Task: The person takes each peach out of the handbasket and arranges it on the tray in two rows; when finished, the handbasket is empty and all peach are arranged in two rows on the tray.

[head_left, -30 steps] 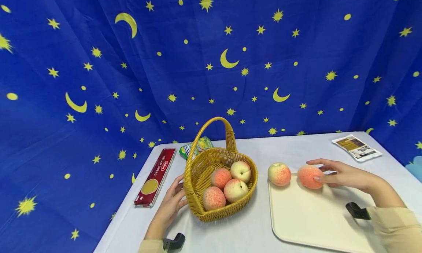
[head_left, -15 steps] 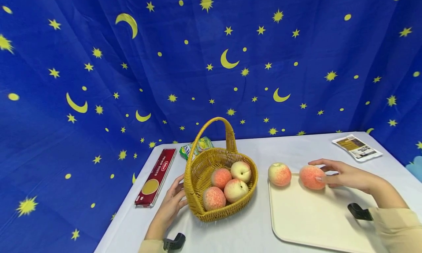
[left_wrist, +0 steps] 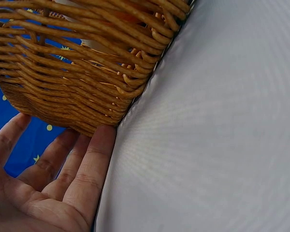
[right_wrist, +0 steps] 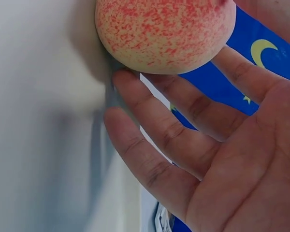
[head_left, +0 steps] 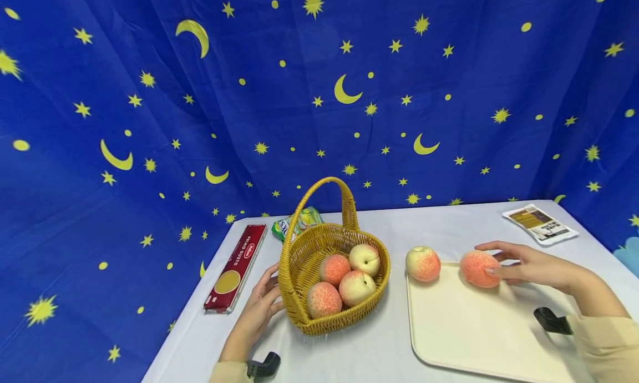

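Observation:
A yellow wicker basket [head_left: 319, 327] with a tall handle stands on the table, with several peaches [head_left: 324, 300] inside. My left hand [head_left: 255, 308] touches its left side; the left wrist view shows the fingertips [left_wrist: 104, 135] against the weave, fingers extended. On the right, my right hand [head_left: 534, 266] holds a peach [head_left: 480, 269] between thumb and fingers, over the far part of the cream tray [head_left: 479, 327]. The right wrist view shows this speckled peach [right_wrist: 164, 34] at the fingertips, its upper part cut off by the frame. Another peach [head_left: 423, 263] sits at the tray's far left corner.
A red pasta packet [head_left: 236, 269] lies left of the basket. Behind the basket is a green packet [head_left: 309, 217], partly hidden. A white pouch [head_left: 541, 223] lies at the back right. A blue star-patterned cloth [head_left: 319, 122] hangs behind the table.
My right hand has shifted slightly to the right, and the peach in it has moved along. The left hand and the basket have stayed in place.

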`<state>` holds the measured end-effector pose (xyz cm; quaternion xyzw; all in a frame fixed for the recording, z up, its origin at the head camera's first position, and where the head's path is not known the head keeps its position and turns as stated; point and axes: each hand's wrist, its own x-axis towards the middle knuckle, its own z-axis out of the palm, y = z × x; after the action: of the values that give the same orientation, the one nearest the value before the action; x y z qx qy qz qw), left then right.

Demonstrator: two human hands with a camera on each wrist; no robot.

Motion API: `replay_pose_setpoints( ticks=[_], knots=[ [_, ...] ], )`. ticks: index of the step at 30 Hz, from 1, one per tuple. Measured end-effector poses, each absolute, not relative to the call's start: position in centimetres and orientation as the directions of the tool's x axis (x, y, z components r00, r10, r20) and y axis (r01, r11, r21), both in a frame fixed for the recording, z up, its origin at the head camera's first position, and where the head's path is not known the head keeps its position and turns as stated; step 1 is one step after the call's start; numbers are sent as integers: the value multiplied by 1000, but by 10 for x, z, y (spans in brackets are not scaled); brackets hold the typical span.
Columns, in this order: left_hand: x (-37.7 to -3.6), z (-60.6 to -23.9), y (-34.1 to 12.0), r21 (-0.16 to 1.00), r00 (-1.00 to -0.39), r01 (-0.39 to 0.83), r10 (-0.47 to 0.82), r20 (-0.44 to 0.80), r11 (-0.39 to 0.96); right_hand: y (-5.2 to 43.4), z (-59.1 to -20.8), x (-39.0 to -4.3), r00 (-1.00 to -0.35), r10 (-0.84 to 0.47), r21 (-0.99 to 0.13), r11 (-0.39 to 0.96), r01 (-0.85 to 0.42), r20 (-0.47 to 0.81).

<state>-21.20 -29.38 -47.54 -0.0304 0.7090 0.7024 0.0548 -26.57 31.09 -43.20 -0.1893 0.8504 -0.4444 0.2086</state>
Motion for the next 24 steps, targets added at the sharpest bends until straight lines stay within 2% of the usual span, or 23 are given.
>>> replay_pose_setpoints(
  ticks=[9, 16, 24],
  knots=[
    [-212, -474, -294, 992, -991, -127, 41, -128, 11, 312, -424, -268, -864, -491, -789, 573, -224, -112],
    [-211, -473, -293, 993, -992, -118, 44, -119, 21, 300, -405, -270, -896, -443, -713, 623, -323, 20],
    [-210, -472, -293, 992, -992, -123, 37, -123, 5, 267, -382, -272, -888, -451, -739, 567, -364, 92]
  ],
)
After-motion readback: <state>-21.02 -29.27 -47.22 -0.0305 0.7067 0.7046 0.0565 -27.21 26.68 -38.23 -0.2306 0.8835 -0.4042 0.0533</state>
